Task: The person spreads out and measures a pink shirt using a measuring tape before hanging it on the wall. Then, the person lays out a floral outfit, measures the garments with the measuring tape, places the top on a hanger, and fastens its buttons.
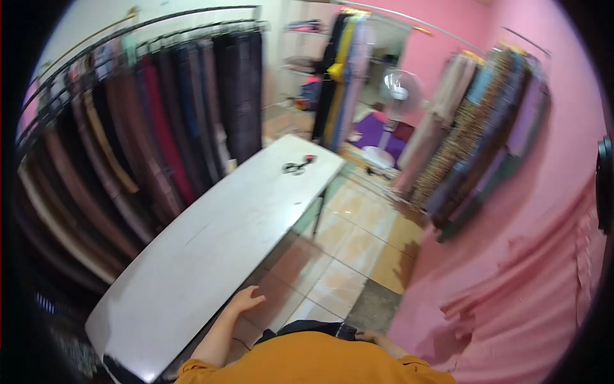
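My left hand (246, 299) hangs just beside the near long edge of a white-topped table (204, 237). Its fingers are loosely apart and nothing is in them. Low at my waist, my right hand (369, 335) is small and blurred, next to a dark edge at the front of my clothing; its fingers do not show well enough to tell whether it holds anything. Near the table's far end lies a small black item with loops and a red tip (299, 165), too blurred to name.
Dark trousers and other garments hang on a black rack (173, 121) along the left. More clothes (473, 128) hang on the right by the pink wall (524, 211). A white standing fan (387, 125) is at the back. Pink cloth (537, 301) hangs at the right. The floor is tiled (336, 285).
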Available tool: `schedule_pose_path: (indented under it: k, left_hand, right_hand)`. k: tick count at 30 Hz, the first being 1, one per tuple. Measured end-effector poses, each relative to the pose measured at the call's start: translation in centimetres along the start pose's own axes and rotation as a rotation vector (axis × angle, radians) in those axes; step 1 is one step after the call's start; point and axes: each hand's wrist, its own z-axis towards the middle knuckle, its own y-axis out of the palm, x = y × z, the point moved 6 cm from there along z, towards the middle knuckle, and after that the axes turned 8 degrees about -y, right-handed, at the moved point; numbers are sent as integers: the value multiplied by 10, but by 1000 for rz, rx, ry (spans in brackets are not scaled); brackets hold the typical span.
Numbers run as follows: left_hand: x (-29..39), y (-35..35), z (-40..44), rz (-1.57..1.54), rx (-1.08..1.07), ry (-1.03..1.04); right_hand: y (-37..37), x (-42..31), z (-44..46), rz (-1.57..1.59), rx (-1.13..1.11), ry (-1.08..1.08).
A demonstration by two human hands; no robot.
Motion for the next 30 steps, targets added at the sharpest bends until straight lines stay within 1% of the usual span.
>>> schedule_pose_path:
  k: [1, 3, 5, 6, 8, 9, 11, 12, 14, 15, 16, 17, 18, 19, 20, 22, 24, 25, 26, 27, 28, 30]
  left_hand:
    - [-6, -14, -11, -35, 20, -46]
    - [-18, -39, -26, -106, 103, -140]
    - [-41, -50, -32, -101, 126, -161]
    - [-51, -59, -40, -139, 187, -211]
    - [-66, -72, -59, -86, 317, -205]
    - [-86, -75, -68, -126, 376, -263]
    - [-115, -84, -97, -83, 690, -300]
    - [-121, -84, -118, -114, 747, -363]
    - [-120, -98, -176, -22, 1105, -498]
    - [-123, -97, -202, -31, 1243, -554]
    - [-125, -92, -228, -38, 1377, -613]
    - [-125, -81, -252, -67, 1417, -684]
    - [-120, -73, -282, -47, 1538, -765]
    - [-117, -63, -308, -16, 1654, -842]
    - [-118, -48, -329, -25, 1686, -897]
    - [-116, -7, -379, 66, 1811, -1135]
    - [-115, 36, -422, 82, 1872, -1380]
    - [-121, 59, -443, 108, 1910, -1484]
    - [-126, 82, -458, 106, 1912, -1522]
    - [-127, 103, -475, 19, 1888, -1691]
    - [-127, 124, -492, -74, 1854, -1854]
    - [-135, 167, -521, -294, 1830, -2069]
  right_hand:
    - [-29, -23, 23, -50, 117, -22]
    - [-89, -107, 12, -250, 173, 71]
    - [-113, -93, 86, -271, 267, -69]
    - [-132, -129, 77, -259, 308, -37]
    - [-140, -161, 106, -191, 256, -5]
    - [-135, -177, 127, -252, 206, -53]
    - [-124, -195, 182, -417, 109, -228]
    - [-117, -220, 192, -433, 53, -211]
    - [-100, -269, 212, -515, -35, -407]
    - [-98, -292, 227, -574, -86, -446]
    - [-84, -323, 240, -884, -240, -819]
    - [-69, -341, 239, -1169, -407, -1201]
    - [-65, -363, 239, -1206, -462, -1241]
    - [-70, -390, 252, -1096, -370, -1069]
    - [-71, -418, 258, -983, -273, -894]
    - [-57, -465, 278, -1051, -335, -978]
    - [-43, -493, 286, -1108, -390, -1046]
    - [-31, -494, 289, -1189, -545, -1000]
    - [-18, -490, 290, -1265, -696, -943]
    - [-6, -489, 289, -1265, -774, -919]
    - [5, -487, 283, -1281, -798, -926]
    - [19, -485, 271, -1245, -749, -904]
